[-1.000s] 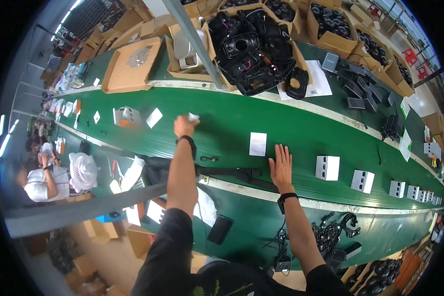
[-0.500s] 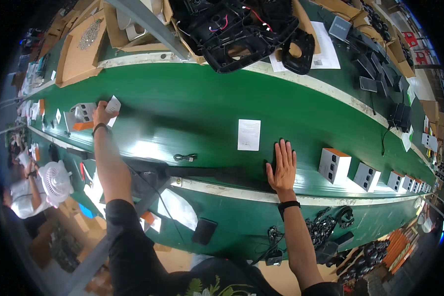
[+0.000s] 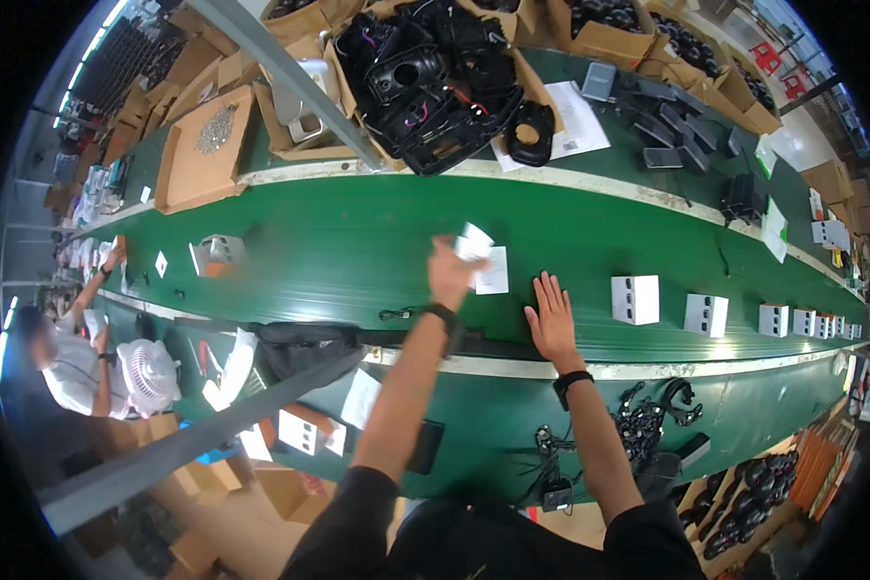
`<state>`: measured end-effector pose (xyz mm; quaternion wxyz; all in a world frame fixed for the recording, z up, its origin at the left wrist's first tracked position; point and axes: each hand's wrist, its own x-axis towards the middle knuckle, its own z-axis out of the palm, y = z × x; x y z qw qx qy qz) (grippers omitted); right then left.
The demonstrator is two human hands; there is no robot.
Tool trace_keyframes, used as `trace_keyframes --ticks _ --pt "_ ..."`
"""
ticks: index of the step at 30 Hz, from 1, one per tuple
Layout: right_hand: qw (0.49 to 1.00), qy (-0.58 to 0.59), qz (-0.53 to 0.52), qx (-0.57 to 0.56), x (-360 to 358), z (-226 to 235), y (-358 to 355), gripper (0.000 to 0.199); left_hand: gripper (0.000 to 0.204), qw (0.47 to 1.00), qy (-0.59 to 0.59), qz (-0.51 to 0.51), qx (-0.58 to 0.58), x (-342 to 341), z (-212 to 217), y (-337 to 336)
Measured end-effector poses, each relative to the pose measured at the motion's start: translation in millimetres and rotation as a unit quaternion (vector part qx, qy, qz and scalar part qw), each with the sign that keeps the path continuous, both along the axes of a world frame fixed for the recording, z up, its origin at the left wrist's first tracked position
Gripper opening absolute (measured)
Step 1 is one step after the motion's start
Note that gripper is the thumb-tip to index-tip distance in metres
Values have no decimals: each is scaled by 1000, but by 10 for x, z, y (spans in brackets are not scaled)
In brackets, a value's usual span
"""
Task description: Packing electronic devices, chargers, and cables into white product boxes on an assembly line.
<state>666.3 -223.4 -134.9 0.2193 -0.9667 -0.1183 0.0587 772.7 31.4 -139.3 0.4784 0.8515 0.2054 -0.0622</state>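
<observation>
A green belt runs left to right across the scene, between a far counter and a near counter. A grey metal bar slants over the near left. On the far counter stands a carton of black plastic housings, with a cardboard tray to its left. A dark bag lies along the belt's near edge, its strap passing beneath the left forearm. A tangle of black cables sits on the near counter, beside the right forearm. White boxes stand in a row on the belt, to the right; a small dark cable lies to the left.

2 white sheets are at the belt's middle. The lying sheet has its long axis near to far; the held sheet slants above its far left part, long axis unclear.

The left hand is blurred, its fingers closed on the held sheet. The right hand is palm down, fingers released, straight and pointing far, thumb spread left; contact with the belt is unclear.
</observation>
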Motion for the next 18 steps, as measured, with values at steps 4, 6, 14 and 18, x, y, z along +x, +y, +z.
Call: trace_keyframes --ticks 4,6,14,18 --pt "976 -23 -85 198 -258 564 493 62 96 981 33 95 165 -384 169 -505" --pt "971 -17 -100 214 -612 815 429 61 92 971 54 127 197 -355 243 -636" --pt "979 39 -103 169 -1597 1038 -41 53 76 947 96 104 287 -387 182 -704" --pt "978 -4 -135 159 -1453 885 -187 49 75 948 125 112 270 -421 263 -835"
